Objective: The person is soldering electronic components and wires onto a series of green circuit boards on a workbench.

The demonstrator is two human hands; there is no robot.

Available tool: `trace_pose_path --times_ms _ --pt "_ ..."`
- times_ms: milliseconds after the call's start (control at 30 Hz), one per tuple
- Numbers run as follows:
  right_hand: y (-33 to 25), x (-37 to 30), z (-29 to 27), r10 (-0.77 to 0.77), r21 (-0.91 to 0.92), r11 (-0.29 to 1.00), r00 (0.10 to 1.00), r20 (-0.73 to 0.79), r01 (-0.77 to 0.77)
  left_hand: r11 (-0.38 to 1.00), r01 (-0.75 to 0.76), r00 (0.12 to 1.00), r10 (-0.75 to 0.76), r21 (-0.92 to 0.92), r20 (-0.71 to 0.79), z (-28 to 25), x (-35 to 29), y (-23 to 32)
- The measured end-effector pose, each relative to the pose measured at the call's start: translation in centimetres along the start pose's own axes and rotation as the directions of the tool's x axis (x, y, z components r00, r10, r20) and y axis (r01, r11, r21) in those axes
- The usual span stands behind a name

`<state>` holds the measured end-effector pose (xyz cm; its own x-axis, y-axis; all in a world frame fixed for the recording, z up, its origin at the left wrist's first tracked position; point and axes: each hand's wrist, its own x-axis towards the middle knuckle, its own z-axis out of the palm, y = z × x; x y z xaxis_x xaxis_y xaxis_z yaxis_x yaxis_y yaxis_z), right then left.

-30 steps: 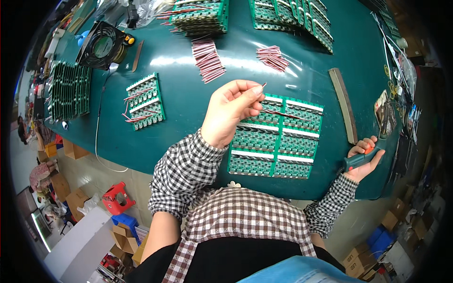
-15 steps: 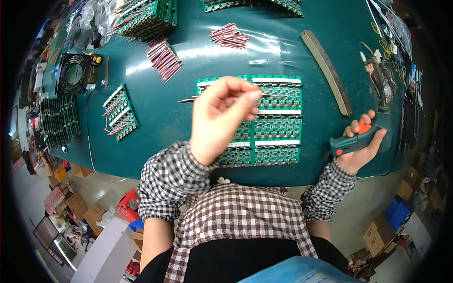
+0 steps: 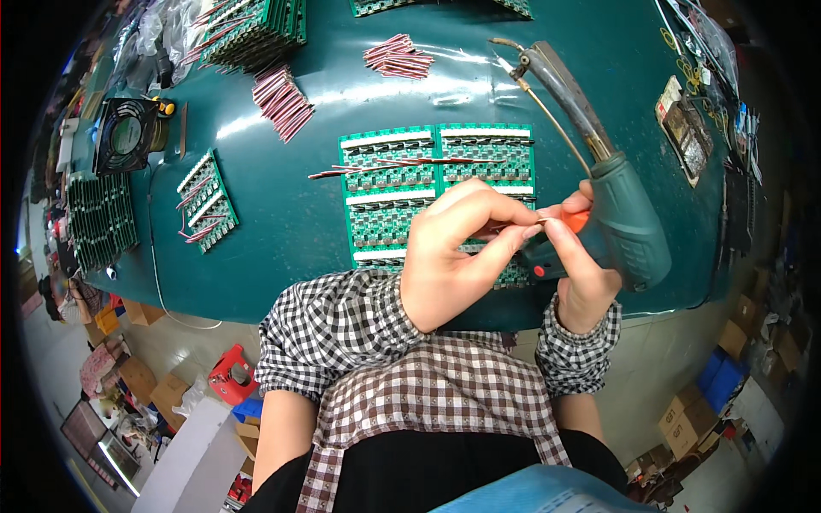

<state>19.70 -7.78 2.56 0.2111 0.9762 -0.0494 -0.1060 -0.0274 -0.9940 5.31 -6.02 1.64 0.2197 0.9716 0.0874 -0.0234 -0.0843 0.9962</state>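
Note:
My left hand [image 3: 457, 248] pinches a thin wire [image 3: 540, 221] between thumb and fingertips, low over the right part of a green circuit board panel [image 3: 389, 224]. At the same spot, the thumb and a finger of my right hand [image 3: 588, 269] meet the wire's end. That hand also holds a green soldering gun [image 3: 631, 227] with an orange trigger, its tip pointing away from me to the far left. Several red and white wires [image 3: 393, 163] lie across the panel's upper rows. My hands hide the panel's lower right part.
Two piles of red and white wires, one nearer the middle [image 3: 398, 58] and one farther left [image 3: 283, 103], lie behind the panel. Stacked boards [image 3: 256, 38] stand far left. A smaller wired board [image 3: 208, 203], a black fan [image 3: 126, 137] and a soldering stand [image 3: 684, 128] flank the work area.
My left hand has moved right and down to meet my right hand. My right hand has come left with the soldering gun, lifted away from the stand. Wires now show on the panel.

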Motion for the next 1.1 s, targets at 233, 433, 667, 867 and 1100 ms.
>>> trace_pose_path --times_ms 233,433,667,867,1100 --pt "0.6 0.2 -0.3 -0.063 -0.169 0.983 0.997 0.048 0.070 0.978 0.204 0.978 -0.206 0.031 0.042 -0.1 0.3 0.3" --pt "0.8 -0.1 -1.5 -0.079 -0.149 0.986 0.997 0.003 0.079 0.955 0.289 0.955 -0.293 0.065 0.048 -1.5 0.5 0.1" --pt "0.0 -0.5 -6.5 0.096 0.360 0.932 0.983 -0.159 -0.033 0.925 0.358 0.934 -0.355 -0.132 0.046 -3.3 1.3 -0.4" --pt "0.5 -1.8 -4.3 0.145 0.423 0.896 0.989 0.011 -0.136 0.964 0.229 0.973 -0.231 -0.135 0.003 -3.6 1.0 -0.3" --pt "0.1 -2.7 -2.4 0.151 0.440 0.882 0.986 0.074 -0.168 0.861 0.316 0.931 -0.363 -0.399 -0.045 -4.3 1.2 0.4"
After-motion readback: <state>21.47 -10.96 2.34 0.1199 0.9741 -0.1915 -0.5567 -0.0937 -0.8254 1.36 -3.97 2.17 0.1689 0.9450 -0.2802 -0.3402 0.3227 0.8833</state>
